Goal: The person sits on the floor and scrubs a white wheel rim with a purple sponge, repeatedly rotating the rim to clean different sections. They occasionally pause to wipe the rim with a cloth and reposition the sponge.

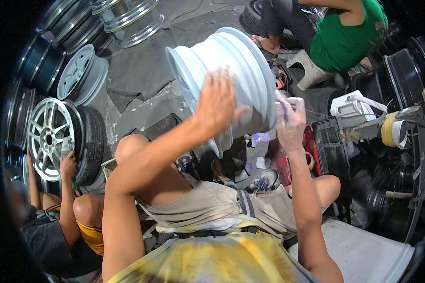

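Note:
A pale, whitish-grey wheel rim (241,59) stands tilted in front of me, its barrel facing up toward me. My left hand (217,101) lies on the barrel with the fingers stretched out and the thumb apart, slightly blurred. By the rim's right edge, my right hand (291,122) is dusted with white powder. Its bent fingers pinch a purple piece of sandpaper (282,100), mostly hidden by them. What supports the rim from below cannot be made out.
On the left, a person's hand (68,165) is at a silver spoked wheel (50,137) beside a tire (91,141). Another person in a green top (347,40) sits on a low stool (307,70). Rims are stacked around, and a red crate (311,146) stands right of my knees.

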Demonstrator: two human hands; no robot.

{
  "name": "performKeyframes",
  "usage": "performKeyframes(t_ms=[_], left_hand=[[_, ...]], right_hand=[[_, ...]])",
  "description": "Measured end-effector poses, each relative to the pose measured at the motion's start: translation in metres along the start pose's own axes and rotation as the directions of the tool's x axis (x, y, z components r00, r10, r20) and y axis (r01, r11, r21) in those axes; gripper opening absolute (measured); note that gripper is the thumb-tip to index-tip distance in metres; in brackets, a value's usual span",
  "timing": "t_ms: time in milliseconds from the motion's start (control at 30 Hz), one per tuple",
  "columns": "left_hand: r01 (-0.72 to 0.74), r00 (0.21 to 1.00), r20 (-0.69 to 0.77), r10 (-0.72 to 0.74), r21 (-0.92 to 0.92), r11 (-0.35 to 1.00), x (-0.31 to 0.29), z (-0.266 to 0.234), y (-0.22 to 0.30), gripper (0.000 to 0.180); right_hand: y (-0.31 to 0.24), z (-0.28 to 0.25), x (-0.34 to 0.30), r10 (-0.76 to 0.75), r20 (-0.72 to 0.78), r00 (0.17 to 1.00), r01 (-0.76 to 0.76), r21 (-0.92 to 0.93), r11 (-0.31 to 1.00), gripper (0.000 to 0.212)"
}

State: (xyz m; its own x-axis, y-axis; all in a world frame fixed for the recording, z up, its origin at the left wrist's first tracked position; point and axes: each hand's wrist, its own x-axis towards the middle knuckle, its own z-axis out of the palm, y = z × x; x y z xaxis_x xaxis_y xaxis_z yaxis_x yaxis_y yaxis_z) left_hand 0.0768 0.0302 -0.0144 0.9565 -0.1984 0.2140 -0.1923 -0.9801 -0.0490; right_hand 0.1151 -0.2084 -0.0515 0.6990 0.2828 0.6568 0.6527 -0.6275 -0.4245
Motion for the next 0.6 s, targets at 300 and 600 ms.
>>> performKeyframes(t_ms=[300,600], left_hand=[[-0.204,0.979,-0.118,0.166,-0.602,0.772,0.017,-0.022,-0.059,0.041],[0.071,0.826,-0.063,-0.560,-0.974,0.214,0.072,0.027,-0.168,0.071]], right_hand=[[-0.030,0.057,0.031,-0.184,0.106,0.977,0.199,-0.161,0.967,0.034],[-0.047,0.103,0.074,-0.193,0.073,0.978,0.206,-0.305,0.930,0.029]])
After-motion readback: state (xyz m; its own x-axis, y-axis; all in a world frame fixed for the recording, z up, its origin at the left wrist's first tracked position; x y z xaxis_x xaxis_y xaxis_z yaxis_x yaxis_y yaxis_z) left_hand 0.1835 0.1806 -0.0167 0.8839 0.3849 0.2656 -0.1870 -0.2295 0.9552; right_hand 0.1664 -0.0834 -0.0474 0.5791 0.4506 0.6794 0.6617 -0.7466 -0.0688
